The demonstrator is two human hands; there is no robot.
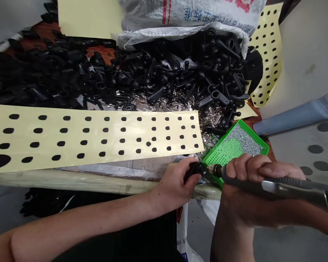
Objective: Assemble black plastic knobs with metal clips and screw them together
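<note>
At far left lies a loose heap of black moulded plastic parts point(30, 82). Near left, a long yellow sheet with rows of black oval dots point(131, 133) lies along the table edge; most dots remain on it, with one grid position vacant and one dot out of line. Beyond its right half lie thin silver metal clips point(171, 105) and, farther right, black plastic lever-shaped parts point(215, 96).

At near centre, just right of the sheet's near edge, the left hand point(177, 182) grips a small black plastic part point(191, 172) between thumb and fingers. To its right, the right hand point(258, 203) is closed around a grey-black pen-shaped power screwdriver point(287, 189), tip directed left at the part; contact cannot be confirmed. Just beyond the screwdriver, a green perforated plastic tray point(251, 131) holds many small silver screws point(246, 140).

Progress, as judged: this fastening operation is underway, completion unconfirmed; many loose parts remain.
</note>
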